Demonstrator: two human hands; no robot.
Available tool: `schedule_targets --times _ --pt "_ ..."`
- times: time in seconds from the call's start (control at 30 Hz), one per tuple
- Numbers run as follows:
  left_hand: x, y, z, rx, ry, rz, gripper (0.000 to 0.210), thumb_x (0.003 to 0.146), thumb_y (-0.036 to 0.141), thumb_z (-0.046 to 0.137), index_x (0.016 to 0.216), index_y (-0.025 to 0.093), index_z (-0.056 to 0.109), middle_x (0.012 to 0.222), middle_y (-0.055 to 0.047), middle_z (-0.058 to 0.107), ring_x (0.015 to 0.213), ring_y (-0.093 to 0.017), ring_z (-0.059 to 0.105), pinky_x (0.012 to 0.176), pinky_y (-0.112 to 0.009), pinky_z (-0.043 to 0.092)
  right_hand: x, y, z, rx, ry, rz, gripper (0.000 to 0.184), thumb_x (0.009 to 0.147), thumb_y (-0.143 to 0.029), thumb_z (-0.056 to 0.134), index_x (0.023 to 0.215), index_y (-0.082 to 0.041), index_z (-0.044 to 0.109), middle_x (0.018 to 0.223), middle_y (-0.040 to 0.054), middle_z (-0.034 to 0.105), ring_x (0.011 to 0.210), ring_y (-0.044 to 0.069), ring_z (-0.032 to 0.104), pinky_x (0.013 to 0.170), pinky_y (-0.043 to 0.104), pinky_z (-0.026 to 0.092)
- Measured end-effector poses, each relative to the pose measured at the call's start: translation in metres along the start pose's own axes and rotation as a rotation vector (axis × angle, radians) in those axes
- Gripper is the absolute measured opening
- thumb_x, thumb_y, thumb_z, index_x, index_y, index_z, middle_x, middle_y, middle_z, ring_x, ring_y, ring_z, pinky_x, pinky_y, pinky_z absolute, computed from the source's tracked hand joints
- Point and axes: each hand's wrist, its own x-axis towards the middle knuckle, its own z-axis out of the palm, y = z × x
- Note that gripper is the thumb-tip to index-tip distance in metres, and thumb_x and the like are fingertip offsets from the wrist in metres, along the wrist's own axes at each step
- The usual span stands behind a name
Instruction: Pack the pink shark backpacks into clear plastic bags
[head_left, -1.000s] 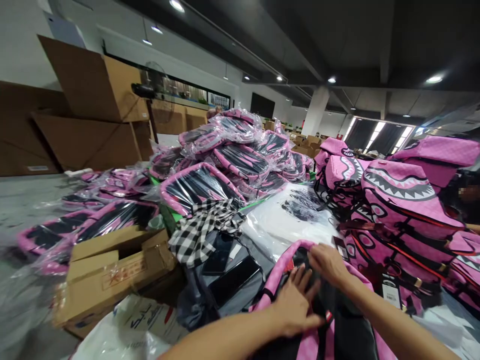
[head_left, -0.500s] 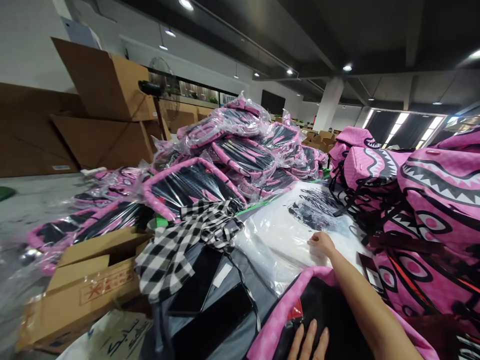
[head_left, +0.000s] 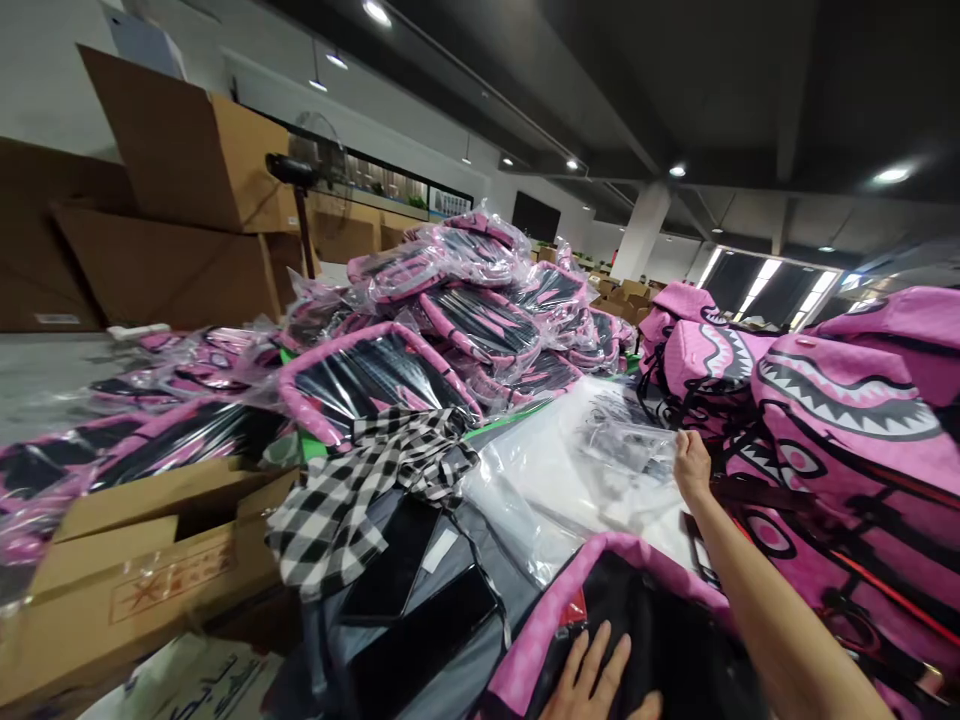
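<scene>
My right hand (head_left: pixel 691 465) is closed, pinching the edge of a clear plastic bag (head_left: pixel 626 445) and lifting it off a stack of white plastic bags (head_left: pixel 540 460) with dark print. My left hand (head_left: pixel 589 675) lies with fingers spread on the black panel of a pink-and-black backpack (head_left: pixel 652 600) in front of me. The backpack has a pink padded border and a small red tag. To its left, two dark flat phone-like slabs (head_left: pixel 424 640) lie on grey fabric, beside a black-and-white checked cloth (head_left: pixel 337 510).
A big heap of plastic-wrapped pink backpacks (head_left: pixel 375 375) rises beyond the cloth. Unwrapped pink backpacks with shark-mouth prints (head_left: pixel 840 390) are piled at right. An open cardboard box (head_left: pixel 150 570) stands at lower left. Larger cartons (head_left: pixel 172 260) and a fan (head_left: pixel 300 172) are behind.
My right hand has moved right and up and now pulls a clear plastic bag from the stack. My left hand stays on the backpack, shifted slightly left. The view has turned a little.
</scene>
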Motion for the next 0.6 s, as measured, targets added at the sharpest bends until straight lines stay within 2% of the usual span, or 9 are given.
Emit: schedule_targets --times 0.1,0.17,0.2,0.27,0.37,0.43,0.5,0.57,0.6 --pt "0.016 0.001 -0.03 -0.126 -0.062 0.137 0.06 0.097 0.03 0.063 0.151 0.047 0.041 0.155 -0.004 0.051 0.139 -0.031 0.052 0.113 -0.047 0.047 -0.013 -0.034 -0.061 0.055 -0.047 -0.192 0.05 0.09 -0.07 0.035 0.073 -0.025 0.049 0.063 -0.0024 0.046 0.062 0.016 0.044 0.061 0.028 0.037" --pt "0.029 0.013 -0.054 -0.337 -0.19 0.171 0.058 0.095 0.036 0.066 0.15 0.037 0.047 0.157 -0.01 0.047 0.145 -0.035 0.044 0.119 -0.056 0.035 -0.041 -0.058 -0.095 0.063 -0.114 -0.29 0.051 0.087 -0.071 0.043 0.071 -0.024 0.051 0.061 -0.0035 0.046 0.06 0.015 0.042 0.059 0.026 0.037" --pt "0.036 0.022 -0.065 -0.486 -0.258 0.137 0.058 0.093 0.042 0.068 0.147 0.033 0.052 0.156 -0.012 0.049 0.146 -0.037 0.042 0.121 -0.059 0.029 -0.058 -0.07 -0.109 0.062 -0.139 -0.32 0.049 0.088 -0.07 0.045 0.071 -0.024 0.053 0.061 -0.0036 0.046 0.059 0.014 0.042 0.058 0.026 0.037" --pt "0.051 0.049 -0.082 -0.872 -0.355 -0.079 0.064 0.085 0.054 0.073 0.141 0.027 0.059 0.15 -0.014 0.055 0.144 -0.039 0.042 0.122 -0.06 0.024 -0.098 -0.089 -0.134 0.054 -0.151 -0.358 0.045 0.092 -0.063 0.046 0.076 -0.023 0.056 0.063 -0.0029 0.049 0.061 0.014 0.045 0.059 0.025 0.038" --pt "0.074 0.094 -0.098 -1.615 -0.381 -0.616 0.08 0.077 0.075 0.069 0.136 0.022 0.061 0.144 -0.015 0.06 0.136 -0.036 0.052 0.113 -0.052 0.04 -0.158 -0.109 -0.16 0.017 -0.125 -0.426 0.035 0.099 -0.05 0.045 0.083 -0.022 0.06 0.074 0.0001 0.057 0.065 0.014 0.052 0.062 0.025 0.04" --pt "0.087 0.115 -0.108 -2.047 -0.314 -0.884 0.082 0.078 0.081 0.064 0.129 0.017 0.062 0.14 -0.015 0.062 0.126 -0.031 0.06 0.101 -0.042 0.051 -0.191 -0.114 -0.171 -0.019 -0.092 -0.452 0.032 0.1 -0.046 0.044 0.088 -0.022 0.061 0.081 0.002 0.061 0.065 0.014 0.055 0.061 0.025 0.04" --pt "0.094 0.126 -0.118 -2.275 -0.177 -1.068 0.061 0.09 0.067 0.061 0.116 0.012 0.066 0.126 -0.014 0.068 0.108 -0.021 0.068 0.088 -0.032 0.055 -0.219 -0.114 -0.178 -0.022 -0.017 -0.396 0.032 0.101 -0.047 0.041 0.091 -0.022 0.06 0.08 0.0022 0.063 0.062 0.014 0.055 0.059 0.025 0.04" --pt "0.098 0.13 -0.129 -2.337 -0.039 -1.218 0.038 0.101 0.046 0.057 0.104 0.01 0.067 0.106 -0.01 0.072 0.09 -0.014 0.07 0.081 -0.025 0.054 -0.241 -0.112 -0.181 0.029 0.086 -0.287 0.034 0.101 -0.05 0.04 0.089 -0.023 0.057 0.074 0.0003 0.06 0.058 0.014 0.052 0.057 0.026 0.04" --pt "0.1 0.131 -0.133 -2.342 0.002 -1.274 0.032 0.103 0.039 0.055 0.099 0.009 0.067 0.098 -0.008 0.072 0.083 -0.012 0.07 0.079 -0.024 0.053 -0.25 -0.111 -0.182 0.068 0.127 -0.231 0.035 0.1 -0.053 0.04 0.088 -0.024 0.055 0.071 -0.001 0.057 0.056 0.015 0.05 0.056 0.026 0.04"
